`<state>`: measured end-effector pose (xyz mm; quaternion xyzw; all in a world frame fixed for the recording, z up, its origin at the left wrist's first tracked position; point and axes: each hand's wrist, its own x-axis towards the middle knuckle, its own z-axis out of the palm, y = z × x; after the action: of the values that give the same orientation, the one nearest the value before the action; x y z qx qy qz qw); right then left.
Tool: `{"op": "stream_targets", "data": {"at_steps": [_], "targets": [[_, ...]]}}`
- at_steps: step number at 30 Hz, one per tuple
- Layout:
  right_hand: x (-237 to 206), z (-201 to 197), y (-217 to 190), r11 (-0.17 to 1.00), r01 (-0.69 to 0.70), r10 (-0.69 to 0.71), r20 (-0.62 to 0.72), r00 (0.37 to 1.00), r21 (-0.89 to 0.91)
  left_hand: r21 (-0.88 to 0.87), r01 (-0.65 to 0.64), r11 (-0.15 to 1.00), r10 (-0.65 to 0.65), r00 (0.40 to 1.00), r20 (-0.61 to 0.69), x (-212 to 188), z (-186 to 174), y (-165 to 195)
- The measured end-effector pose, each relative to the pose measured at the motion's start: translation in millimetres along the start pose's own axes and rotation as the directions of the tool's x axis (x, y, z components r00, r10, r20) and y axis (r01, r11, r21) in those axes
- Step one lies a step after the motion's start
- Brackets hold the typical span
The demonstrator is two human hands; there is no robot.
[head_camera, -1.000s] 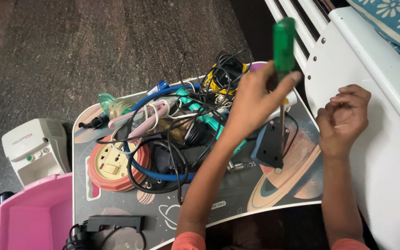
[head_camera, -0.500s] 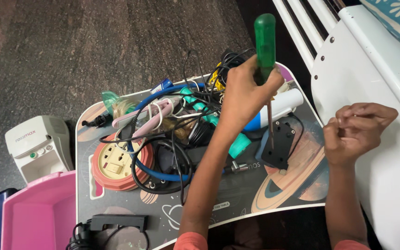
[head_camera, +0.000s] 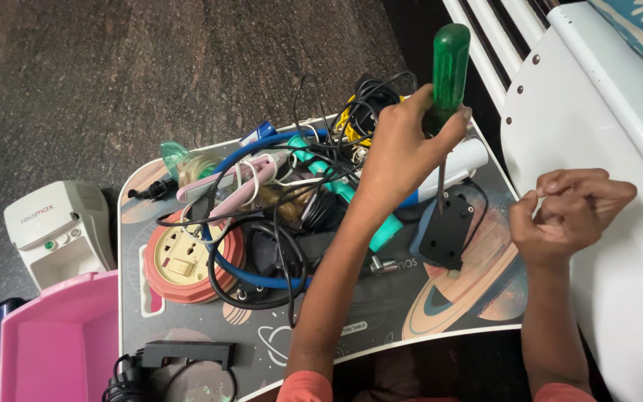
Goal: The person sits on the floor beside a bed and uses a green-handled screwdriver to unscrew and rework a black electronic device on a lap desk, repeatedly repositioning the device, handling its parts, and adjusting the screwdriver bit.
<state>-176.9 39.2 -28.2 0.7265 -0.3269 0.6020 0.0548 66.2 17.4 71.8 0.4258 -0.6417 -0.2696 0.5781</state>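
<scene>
Your left hand (head_camera: 403,145) has its fingers wrapped tight round the green screwdriver (head_camera: 446,74), held upright with the tip down on the black adapter (head_camera: 444,231) lying on the space-print table (head_camera: 381,313), right beside the cable tangle (head_camera: 284,223). Your right hand (head_camera: 567,212) sits apart by the table's edge, fingertips pinched together on something too small to make out.

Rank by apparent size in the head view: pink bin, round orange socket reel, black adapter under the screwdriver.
1. pink bin, though cropped by the frame edge.
2. round orange socket reel.
3. black adapter, clearly smallest.
</scene>
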Motion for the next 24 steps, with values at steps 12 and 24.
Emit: {"op": "stream_targets", "data": {"at_steps": [12,24], "targets": [[-1,1,6,0.999,-0.010,0.010,-0.005,1.000,0.048,0.011,-0.027,1.000,0.026,0.999,0.022,0,8,-5],[31,26,-13,0.952,-0.093,0.054,0.138,0.989,0.292,0.217,-0.117,0.969,0.085,0.985,0.153,-9,59,-28]]}}
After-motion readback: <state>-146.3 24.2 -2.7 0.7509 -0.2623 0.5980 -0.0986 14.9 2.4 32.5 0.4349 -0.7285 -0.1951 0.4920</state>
